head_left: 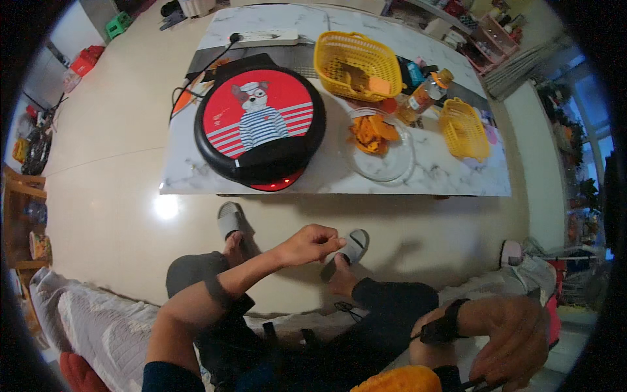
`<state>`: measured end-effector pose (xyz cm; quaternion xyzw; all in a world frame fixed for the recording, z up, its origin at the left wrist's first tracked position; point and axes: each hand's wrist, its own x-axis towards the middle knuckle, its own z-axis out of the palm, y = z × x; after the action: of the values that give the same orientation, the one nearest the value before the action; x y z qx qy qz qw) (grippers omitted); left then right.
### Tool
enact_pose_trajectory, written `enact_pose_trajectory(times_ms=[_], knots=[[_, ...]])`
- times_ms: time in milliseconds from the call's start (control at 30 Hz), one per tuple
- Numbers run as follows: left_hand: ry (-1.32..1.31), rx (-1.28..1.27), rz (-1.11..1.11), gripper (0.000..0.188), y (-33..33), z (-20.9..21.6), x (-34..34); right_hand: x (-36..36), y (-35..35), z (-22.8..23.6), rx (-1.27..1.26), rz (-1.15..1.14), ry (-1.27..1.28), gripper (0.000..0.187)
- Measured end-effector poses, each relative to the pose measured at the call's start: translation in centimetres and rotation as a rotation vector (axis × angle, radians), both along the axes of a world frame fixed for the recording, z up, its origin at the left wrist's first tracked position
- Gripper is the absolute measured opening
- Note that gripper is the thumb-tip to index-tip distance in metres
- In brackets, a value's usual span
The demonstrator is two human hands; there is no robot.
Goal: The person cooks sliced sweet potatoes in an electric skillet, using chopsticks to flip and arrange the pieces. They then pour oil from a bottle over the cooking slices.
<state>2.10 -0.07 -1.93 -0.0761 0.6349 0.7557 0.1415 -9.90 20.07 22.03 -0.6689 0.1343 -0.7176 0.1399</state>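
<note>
My left hand is closed in a loose fist above the floor, in front of the table, with nothing showing in it. At the lower right, my right hand is raised close, with a dark watch on its wrist. Its curled fingers are around thin dark sticks, possibly chopsticks, mostly cut off by the lower edge. Beside them an orange-yellow piece of food shows at the bottom edge; whether the sticks grip it is hidden. A glass plate on the table bears torn orange pieces of food.
On the marble-patterned table stand a round electric griddle with a red lid, its lights lit, a yellow basket, a smaller yellow basket and a bottle. A power strip lies behind. My slippered feet are below.
</note>
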Motion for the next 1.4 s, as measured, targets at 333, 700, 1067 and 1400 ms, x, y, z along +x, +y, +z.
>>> enact_pose_trajectory(times_ms=[333,700,1067,1400], knots=[[-0.060,-0.060,-0.020,0.043,-0.2,0.8,-0.5,-2.6,1.4,-0.1,0.241,-0.008,-0.066,0.026],[0.048,-0.015,0.005,0.043,-0.4,-0.1,-0.1,1.0,-0.1,-0.1,0.076,-0.083,-0.141,0.025],[0.020,-0.012,-0.038,0.046,-0.3,-0.2,-0.3,1.3,0.2,-0.4,0.008,-0.155,-0.026,0.022],[-0.028,-0.035,-0.019,0.046,0.0,0.4,-0.7,-1.0,1.0,-0.1,0.208,0.002,-0.153,0.030]])
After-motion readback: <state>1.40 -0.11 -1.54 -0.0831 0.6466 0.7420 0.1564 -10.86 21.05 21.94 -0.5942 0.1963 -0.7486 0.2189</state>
